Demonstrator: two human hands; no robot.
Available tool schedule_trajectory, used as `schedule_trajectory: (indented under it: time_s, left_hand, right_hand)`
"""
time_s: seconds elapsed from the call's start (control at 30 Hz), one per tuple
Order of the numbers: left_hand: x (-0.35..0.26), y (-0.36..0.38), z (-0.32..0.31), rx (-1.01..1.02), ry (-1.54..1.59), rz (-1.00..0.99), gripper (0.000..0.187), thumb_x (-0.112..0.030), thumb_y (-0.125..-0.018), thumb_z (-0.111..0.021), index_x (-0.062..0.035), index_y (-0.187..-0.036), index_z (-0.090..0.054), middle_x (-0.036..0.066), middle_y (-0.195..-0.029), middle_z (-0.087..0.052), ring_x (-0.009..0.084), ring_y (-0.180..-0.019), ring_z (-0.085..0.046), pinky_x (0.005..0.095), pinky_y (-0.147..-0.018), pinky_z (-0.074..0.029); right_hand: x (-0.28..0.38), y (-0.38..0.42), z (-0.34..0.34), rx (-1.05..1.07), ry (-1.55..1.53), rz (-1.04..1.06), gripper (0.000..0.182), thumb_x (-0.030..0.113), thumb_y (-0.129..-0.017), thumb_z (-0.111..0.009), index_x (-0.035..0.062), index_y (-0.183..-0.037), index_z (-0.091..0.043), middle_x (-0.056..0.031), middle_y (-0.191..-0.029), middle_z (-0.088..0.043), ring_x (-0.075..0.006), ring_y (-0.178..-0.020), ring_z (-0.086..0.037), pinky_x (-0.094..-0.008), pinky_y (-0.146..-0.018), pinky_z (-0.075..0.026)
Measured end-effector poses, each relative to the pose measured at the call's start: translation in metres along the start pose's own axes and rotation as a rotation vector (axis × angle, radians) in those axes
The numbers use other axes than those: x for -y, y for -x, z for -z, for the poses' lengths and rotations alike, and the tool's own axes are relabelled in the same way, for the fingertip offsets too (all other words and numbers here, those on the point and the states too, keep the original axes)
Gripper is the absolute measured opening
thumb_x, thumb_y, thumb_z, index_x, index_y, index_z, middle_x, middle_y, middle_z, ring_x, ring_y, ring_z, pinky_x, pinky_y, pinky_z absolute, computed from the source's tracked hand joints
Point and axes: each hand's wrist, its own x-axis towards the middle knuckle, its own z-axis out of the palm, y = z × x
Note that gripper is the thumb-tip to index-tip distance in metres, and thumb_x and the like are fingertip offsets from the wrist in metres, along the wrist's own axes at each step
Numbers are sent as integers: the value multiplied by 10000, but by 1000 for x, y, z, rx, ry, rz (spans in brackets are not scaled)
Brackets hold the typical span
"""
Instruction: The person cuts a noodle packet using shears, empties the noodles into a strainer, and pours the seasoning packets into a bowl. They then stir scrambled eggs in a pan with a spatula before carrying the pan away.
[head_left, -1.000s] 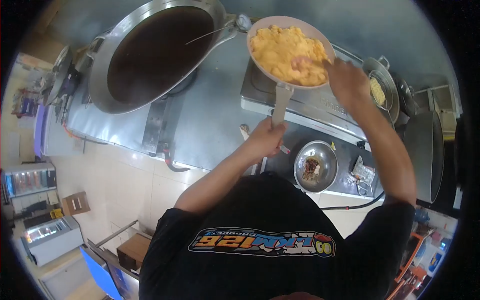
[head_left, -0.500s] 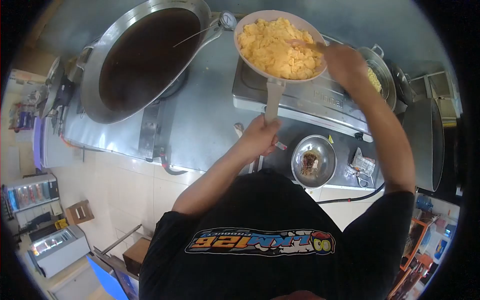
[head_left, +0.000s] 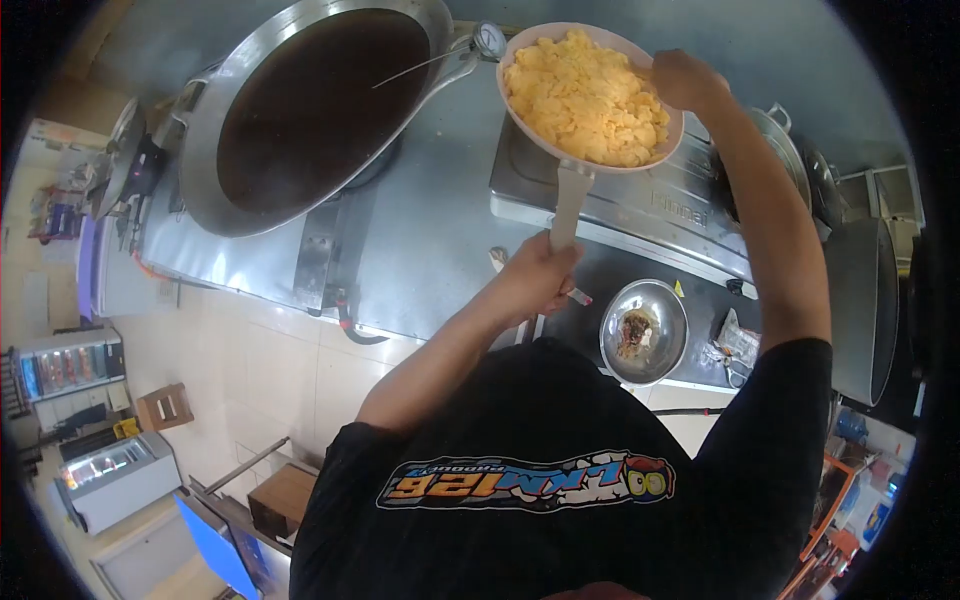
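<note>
My left hand [head_left: 540, 275] is closed round the pale handle [head_left: 571, 205] of a frying pan [head_left: 594, 165] over the Rinnai stove [head_left: 640, 195]. Yellow scrambled egg [head_left: 585, 95] fills most of the pan. At the pan's right rim, my right hand [head_left: 688, 82] is closed; part of a utensil shows at its fingers, its far end hidden by the egg and hand. A thin stick with a red tip [head_left: 580, 297] shows beside my left hand.
A large wok [head_left: 205, 190] of dark liquid stands left, a dial thermometer [head_left: 488, 40] at its rim. Below the stove are a steel bowl [head_left: 645, 373] with seasonings and scissors [head_left: 737, 372]. A pot with a strainer [head_left: 790, 150] is at the right.
My right hand has moved up to the pan's rim, and the utensil is less visible. The whole view has shifted slightly, with the pan and wok appearing further right or lower.
</note>
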Motion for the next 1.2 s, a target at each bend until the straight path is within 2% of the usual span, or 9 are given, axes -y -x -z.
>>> schedule_trajectory:
  time_s: [0.1,0.17,0.27,0.37,0.47,0.5,0.7,0.83,1.2]
  left_hand:
    - [3,-4,4,37,-13,-11,217,-260,-1023,-541,-74,-981,-439,23,-671,-453,81,-437,-333,263,-374,-228]
    - [3,-3,4,8,10,8,215,-259,-1025,-542,-78,-983,-435,21,-670,-450,79,-436,-335,263,-373,-227]
    - [1,0,0,-14,14,26,212,-255,-1024,-545,-82,-986,-430,19,-670,-449,78,-433,-335,265,-372,-227]
    - [0,1,0,-34,19,17,208,-251,-1026,-542,-82,-989,-427,15,-663,-444,79,-428,-331,270,-372,-227]
    - [3,-1,1,-19,22,11,200,-247,-1031,-531,-81,-987,-428,8,-646,-430,83,-424,-329,272,-373,-228]
    - [3,-1,2,-12,22,11,198,-245,-1033,-527,-81,-985,-428,5,-640,-425,84,-423,-328,272,-373,-228]
    - [0,1,8,27,-38,-1,195,-250,-1039,-512,-77,-984,-441,-6,-626,-407,84,-419,-326,266,-373,-233]
    - [-3,1,14,-1,-117,35,198,-253,-1038,-517,-69,-1010,-449,-16,-626,-408,74,-427,-335,253,-370,-238]
    - [-5,4,15,-56,-93,83,214,-256,-1020,-550,-57,-1035,-472,13,-684,-475,74,-455,-376,240,-374,-266]
  right_hand:
    - [5,55,9,-132,-9,132,547,103,-940,-478,413,-1389,-525,-131,-940,-668,-363,-929,-682,-475,-811,-571]
    - [29,111,54,-84,-16,42,313,138,-954,-473,67,-1205,-646,-178,-1037,-700,-365,-973,-691,-492,-850,-564]
    - [29,156,63,-187,74,82,275,116,-925,-501,69,-1148,-655,-157,-974,-709,-341,-897,-706,-469,-788,-577]
    - [17,174,96,-206,196,101,364,85,-910,-516,120,-1259,-612,-164,-974,-689,-348,-862,-695,-460,-752,-570]
    - [-7,151,105,-300,240,49,244,63,-897,-524,54,-1098,-662,-158,-965,-709,-320,-884,-716,-445,-735,-585]
    - [-9,131,103,-138,217,-35,234,76,-896,-534,36,-1086,-664,-171,-1003,-710,-325,-944,-709,-448,-790,-581]
    - [16,38,55,-130,-161,-75,308,185,-951,-536,179,-1232,-663,-147,-1201,-676,-340,-1120,-643,-481,-929,-527]
    - [5,-3,34,-181,-240,148,358,251,-981,-549,279,-1329,-623,-113,-1218,-673,-324,-1141,-625,-476,-976,-496]
    - [16,55,77,-193,-19,507,357,210,-957,-567,213,-1306,-640,-122,-1073,-677,-328,-1000,-636,-449,-879,-511]
